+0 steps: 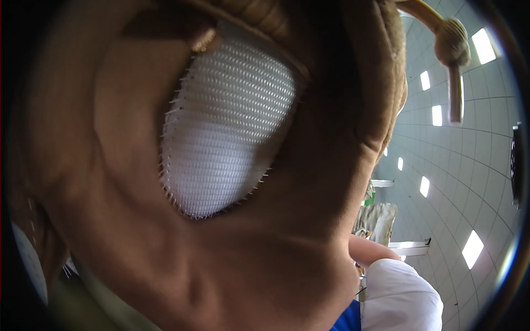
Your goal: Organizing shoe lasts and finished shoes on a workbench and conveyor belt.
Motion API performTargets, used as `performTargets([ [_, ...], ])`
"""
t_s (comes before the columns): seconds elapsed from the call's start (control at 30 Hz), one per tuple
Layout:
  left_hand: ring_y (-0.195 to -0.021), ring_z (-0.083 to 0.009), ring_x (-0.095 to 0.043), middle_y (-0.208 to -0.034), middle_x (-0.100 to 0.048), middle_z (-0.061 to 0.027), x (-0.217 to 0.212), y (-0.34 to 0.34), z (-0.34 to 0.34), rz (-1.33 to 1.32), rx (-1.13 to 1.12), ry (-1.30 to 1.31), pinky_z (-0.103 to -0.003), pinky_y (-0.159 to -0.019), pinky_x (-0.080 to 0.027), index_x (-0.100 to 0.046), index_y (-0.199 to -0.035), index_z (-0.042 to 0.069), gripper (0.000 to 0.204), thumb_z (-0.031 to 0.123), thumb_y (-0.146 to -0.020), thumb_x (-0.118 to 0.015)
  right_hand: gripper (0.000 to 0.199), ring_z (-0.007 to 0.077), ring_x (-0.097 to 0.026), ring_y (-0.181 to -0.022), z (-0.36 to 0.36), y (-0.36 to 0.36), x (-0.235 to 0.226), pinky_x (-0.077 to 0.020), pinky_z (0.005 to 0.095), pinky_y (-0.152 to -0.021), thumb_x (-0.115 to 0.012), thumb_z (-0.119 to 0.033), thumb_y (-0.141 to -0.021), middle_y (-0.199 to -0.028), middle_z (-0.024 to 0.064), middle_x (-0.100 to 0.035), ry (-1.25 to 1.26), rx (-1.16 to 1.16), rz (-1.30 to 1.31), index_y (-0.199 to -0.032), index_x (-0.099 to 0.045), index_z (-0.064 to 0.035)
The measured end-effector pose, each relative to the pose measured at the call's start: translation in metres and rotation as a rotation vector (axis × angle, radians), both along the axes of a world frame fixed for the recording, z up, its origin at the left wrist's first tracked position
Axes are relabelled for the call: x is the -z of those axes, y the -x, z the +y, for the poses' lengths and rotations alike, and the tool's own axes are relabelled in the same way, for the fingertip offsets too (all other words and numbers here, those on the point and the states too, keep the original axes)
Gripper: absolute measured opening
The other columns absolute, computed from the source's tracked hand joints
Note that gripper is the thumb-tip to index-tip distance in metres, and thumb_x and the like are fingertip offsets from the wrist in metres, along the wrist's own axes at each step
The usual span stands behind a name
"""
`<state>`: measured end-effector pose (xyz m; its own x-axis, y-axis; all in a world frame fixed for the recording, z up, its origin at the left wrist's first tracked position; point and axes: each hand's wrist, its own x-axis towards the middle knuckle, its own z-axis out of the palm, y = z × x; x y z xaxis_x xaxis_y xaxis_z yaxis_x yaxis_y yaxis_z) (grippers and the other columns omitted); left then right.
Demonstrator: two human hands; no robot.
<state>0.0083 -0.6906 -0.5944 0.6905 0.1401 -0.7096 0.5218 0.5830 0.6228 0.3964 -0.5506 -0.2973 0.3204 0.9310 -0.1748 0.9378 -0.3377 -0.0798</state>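
Note:
Brown, soft-looking fabric (232, 276) fills most of the head view, very close and creased into thick folds. Inside an opening in its folds shows a piece of white woven webbing (221, 132) with short frayed threads along its edge. At the webbing's upper left corner sits a small gold-coloured piece (204, 41), too blurred to name. A tan cord with a knot (452, 44) hangs at the upper right. Neither my left hand nor my right hand can be made out; the fabric hides much of the view.
Past the fabric's right edge, a person in a white shirt (400, 292) shows with part of a bare arm (372, 251). Beyond are a pale panelled ceiling (480, 149) with several bright lights, and a greyish draped cloth (378, 220).

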Motion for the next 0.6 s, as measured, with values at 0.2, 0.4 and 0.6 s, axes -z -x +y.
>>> performTargets([
  [0.2, -0.131, -0.0335, -0.026, -0.141, -0.028, -0.0221, -0.041, -0.036, 0.04, -0.049, 0.01, 0.082, -0.041, -0.108, -0.021, -0.026, -0.138, 0.004, 0.084, 0.051, -0.077, -0.06, 0.016, 0.0357, -0.053, -0.07, 0.002, 0.001, -0.003, -0.0451, 0.0374, -0.062, -0.061, -0.003, -0.074, -0.079, 0.0184, -0.051, -0.016, 0.014, -0.012, -0.084, -0.05, 0.0011],
  [0.4, -0.132, -0.0328, -0.024, -0.142, -0.026, -0.0227, -0.051, 0.003, 0.056, 0.013, 0.003, -0.072, -0.039, -0.109, -0.02, -0.025, -0.139, 0.002, 0.088, 0.052, -0.077, -0.061, 0.021, 0.0396, -0.054, -0.072, 0.005, 0.005, -0.009, -0.0474, 0.0439, -0.06, -0.056, -0.004, -0.071, -0.086, 0.018, -0.05, -0.016, 0.047, 0.068, -0.09, -0.048, -0.0049],
  [0.6, -0.126, -0.0291, -0.037, -0.133, -0.042, -0.0214, -0.092, 0.027, 0.13, 0.299, 0.013, -0.189, -0.035, -0.105, -0.026, -0.033, -0.135, -0.001, 0.082, 0.05, -0.077, -0.061, 0.017, 0.0351, -0.057, -0.071, -0.004, 0.008, -0.028, -0.0482, 0.043, -0.057, -0.054, -0.009, -0.077, -0.082, 0.0141, -0.052, -0.043, 0.027, 0.126, -0.092, -0.048, -0.0097],
])
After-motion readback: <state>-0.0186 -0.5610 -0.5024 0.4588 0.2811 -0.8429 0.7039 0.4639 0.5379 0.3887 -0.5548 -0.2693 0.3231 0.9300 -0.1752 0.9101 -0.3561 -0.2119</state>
